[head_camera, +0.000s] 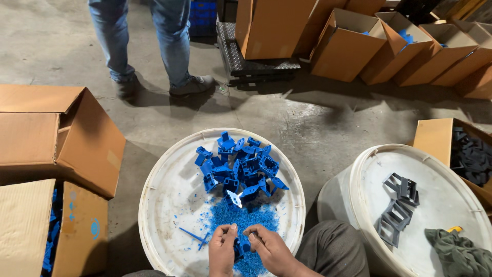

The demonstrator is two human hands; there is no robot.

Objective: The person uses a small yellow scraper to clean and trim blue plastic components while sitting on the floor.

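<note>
Both hands, left hand (222, 250) and right hand (270, 248), had fingers closed on one blue part (239, 248) at the near edge of the white lid (169, 195). Blue shavings (241, 218) lay beneath, part pile (241, 166) toward the far edge.

Dim, sharp view; glare streaks the floor (318, 123)

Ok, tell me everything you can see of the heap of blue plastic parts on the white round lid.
The heap of blue plastic parts is a loose pile of small moulded bracket-like pieces, boxy and open-sided, tumbled at all angles. It sits on the far half of the white round lid. Fine blue plastic shavings spread from its near edge towards the left hand and right hand, which touch none of the heap.
</note>
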